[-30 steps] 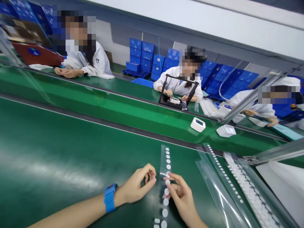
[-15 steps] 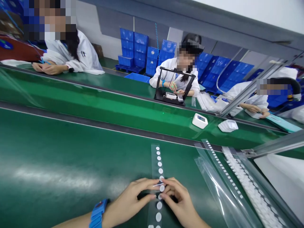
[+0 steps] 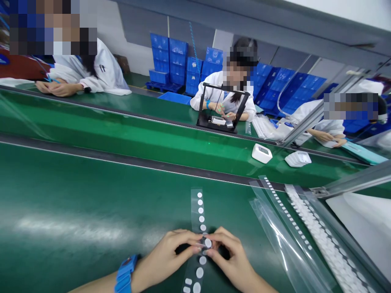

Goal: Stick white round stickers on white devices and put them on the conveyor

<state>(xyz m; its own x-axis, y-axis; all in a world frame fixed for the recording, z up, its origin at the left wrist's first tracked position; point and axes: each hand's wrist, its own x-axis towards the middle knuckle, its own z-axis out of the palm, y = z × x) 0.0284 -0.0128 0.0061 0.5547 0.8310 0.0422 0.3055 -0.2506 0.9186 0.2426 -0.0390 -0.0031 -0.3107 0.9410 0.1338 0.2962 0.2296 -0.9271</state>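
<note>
You're pinching the sticker strip (image 3: 202, 219) w/ L hand (image 3: 166, 253) & R hand (image 3: 234, 257), opp. sides (it's running lengthwise away).

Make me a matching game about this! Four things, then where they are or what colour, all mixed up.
Things:
1. Nearest wristband
2. Strip with round white stickers
3. Single white device
4. Upright frame

Clues:
A. Black, by the middle co-worker
B. Just left of a white stack
C. Blue
D. Pinched by left hand and right hand

Pairs: 1-C, 2-D, 3-B, 4-A
</note>
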